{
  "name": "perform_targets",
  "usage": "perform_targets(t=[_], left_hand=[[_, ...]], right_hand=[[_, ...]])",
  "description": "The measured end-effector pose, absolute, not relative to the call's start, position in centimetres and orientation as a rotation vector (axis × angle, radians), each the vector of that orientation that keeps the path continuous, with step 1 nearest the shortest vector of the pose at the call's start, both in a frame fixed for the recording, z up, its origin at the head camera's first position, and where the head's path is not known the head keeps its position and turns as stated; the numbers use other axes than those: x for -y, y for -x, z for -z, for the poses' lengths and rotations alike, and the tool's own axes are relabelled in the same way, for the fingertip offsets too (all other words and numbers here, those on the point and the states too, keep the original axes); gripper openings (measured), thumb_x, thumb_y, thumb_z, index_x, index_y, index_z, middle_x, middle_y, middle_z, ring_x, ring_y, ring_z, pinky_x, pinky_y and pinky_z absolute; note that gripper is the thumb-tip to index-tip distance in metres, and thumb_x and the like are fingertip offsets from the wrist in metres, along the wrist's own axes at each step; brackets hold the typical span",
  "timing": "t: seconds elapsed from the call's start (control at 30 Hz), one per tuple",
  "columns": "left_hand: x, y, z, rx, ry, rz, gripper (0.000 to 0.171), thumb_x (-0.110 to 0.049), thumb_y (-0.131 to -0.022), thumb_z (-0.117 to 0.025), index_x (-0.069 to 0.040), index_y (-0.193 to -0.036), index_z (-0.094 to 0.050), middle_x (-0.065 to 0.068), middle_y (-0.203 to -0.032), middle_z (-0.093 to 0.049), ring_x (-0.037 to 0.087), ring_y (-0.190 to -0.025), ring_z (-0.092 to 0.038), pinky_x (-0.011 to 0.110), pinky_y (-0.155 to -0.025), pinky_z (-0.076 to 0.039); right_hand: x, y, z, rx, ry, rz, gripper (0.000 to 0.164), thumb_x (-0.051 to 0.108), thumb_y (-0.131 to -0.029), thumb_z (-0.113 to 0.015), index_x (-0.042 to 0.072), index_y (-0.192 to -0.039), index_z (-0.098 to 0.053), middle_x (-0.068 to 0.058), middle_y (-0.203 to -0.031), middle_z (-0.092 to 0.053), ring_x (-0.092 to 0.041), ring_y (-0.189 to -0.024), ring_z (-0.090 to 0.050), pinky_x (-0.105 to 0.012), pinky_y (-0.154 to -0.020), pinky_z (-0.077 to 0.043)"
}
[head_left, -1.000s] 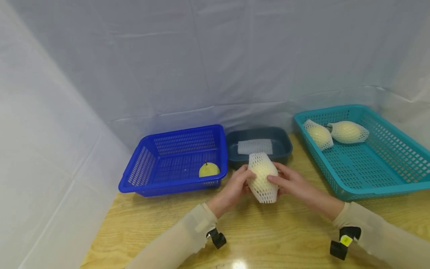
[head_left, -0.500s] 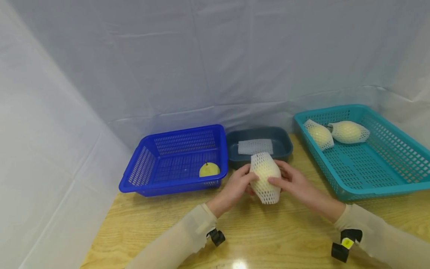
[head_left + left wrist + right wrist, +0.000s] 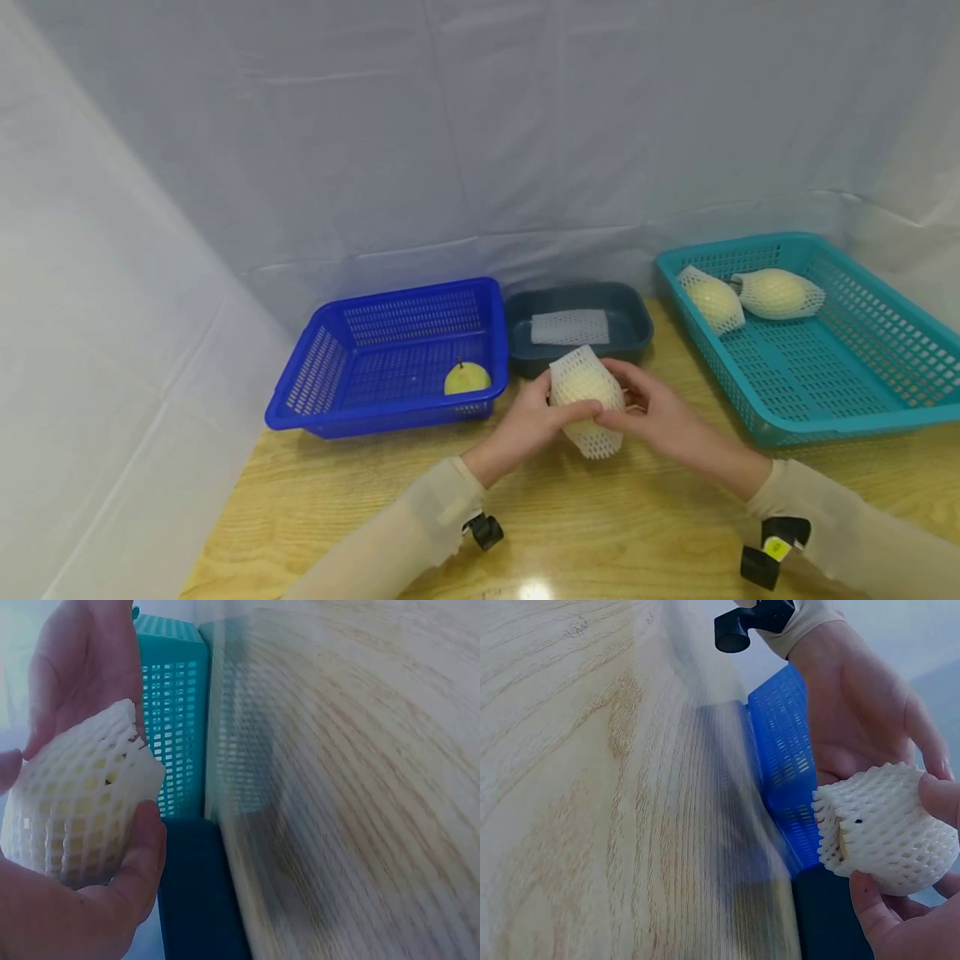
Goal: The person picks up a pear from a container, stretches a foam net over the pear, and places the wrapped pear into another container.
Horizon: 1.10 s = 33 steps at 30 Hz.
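A pale yellow pear in a white foam net sleeve (image 3: 587, 385) is held between both hands above the table, its sleeve's far end tilted to the left. My left hand (image 3: 528, 423) grips it from the left, thumb laid across the front. From the right, my right hand (image 3: 663, 417) holds it too, and the two thumb tips meet over the net in the head view. In the left wrist view, the netting (image 3: 82, 802) narrows to a ragged open end. A small dark spot shows through the net (image 3: 900, 825) in the right wrist view.
A blue basket (image 3: 390, 417) at left holds one bare pear (image 3: 467, 379). Behind the hands, a dark tray (image 3: 632, 321) holds flat foam net (image 3: 570, 327). On the right stands a teal basket (image 3: 810, 375) with two netted pears (image 3: 777, 294). White sheeting (image 3: 450, 150) encloses the back and sides.
The netted pear has turned, its far end tipping to the left and slightly lower. My left thumb has slid right across its front to the right thumb.
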State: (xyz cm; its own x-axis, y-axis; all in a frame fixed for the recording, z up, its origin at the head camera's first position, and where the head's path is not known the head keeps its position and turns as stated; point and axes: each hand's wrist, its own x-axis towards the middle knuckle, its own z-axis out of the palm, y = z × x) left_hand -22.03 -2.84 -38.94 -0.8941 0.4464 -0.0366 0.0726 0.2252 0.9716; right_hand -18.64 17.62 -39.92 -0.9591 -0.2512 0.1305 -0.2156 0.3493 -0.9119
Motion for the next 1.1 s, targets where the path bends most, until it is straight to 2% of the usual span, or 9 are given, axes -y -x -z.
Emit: perform_targets(t=[0.43, 0.63, 0.83, 1.1], left_hand=[[2.75, 21.97, 38.9, -2.16, -0.374, -1.813, 0.06, -0.03, -0.09, -0.074, -0.008, -0.14, -0.049, 0.009, -0.123, -0.065, 0.018, -0.107, -0.063, 0.035, -0.094, -0.054], [2.91, 22.02, 38.93, -2.161, -0.38, -1.853, 0.058, -0.026, -0.092, -0.07, -0.005, -0.141, -0.049, 0.012, -0.122, -0.065, 0.018, -0.103, -0.063, 0.032, -0.088, -0.054], [3.17, 22.1, 39.13, -2.06, -0.409, -1.931, 0.058, -0.021, -0.09, -0.066, -0.006, -0.143, -0.047, 0.013, -0.122, -0.064, 0.016, -0.1, -0.062, 0.029, -0.084, -0.053], [3.24, 22.17, 38.99, -1.982, -0.4, -1.961, 0.061, -0.02, -0.089, -0.062, -0.007, -0.146, -0.045, 0.012, -0.127, -0.061, 0.016, -0.102, -0.062, 0.029, -0.085, -0.053]], right_hand=[[-17.47, 18.47, 39.8, -2.57, 0.438, 1.737, 0.063, 0.026, -0.097, -0.068, 0.005, -0.15, -0.041, -0.019, -0.138, -0.054, -0.026, -0.106, -0.058, -0.028, -0.082, -0.055], [-17.54, 18.59, 39.78, -2.475, 0.402, 1.803, 0.057, 0.026, -0.101, -0.062, 0.004, -0.15, -0.041, -0.022, -0.136, -0.054, -0.025, -0.103, -0.06, -0.034, -0.079, -0.057], [-17.51, 18.65, 39.59, -2.459, 0.364, 1.755, 0.062, 0.031, -0.101, -0.061, 0.003, -0.151, -0.038, -0.022, -0.137, -0.053, -0.025, -0.104, -0.06, -0.041, -0.082, -0.056], [-17.35, 18.75, 39.54, -2.378, 0.365, 1.751, 0.07, 0.034, -0.102, -0.059, 0.003, -0.156, -0.028, -0.025, -0.145, -0.048, -0.032, -0.118, -0.059, -0.037, -0.083, -0.056]])
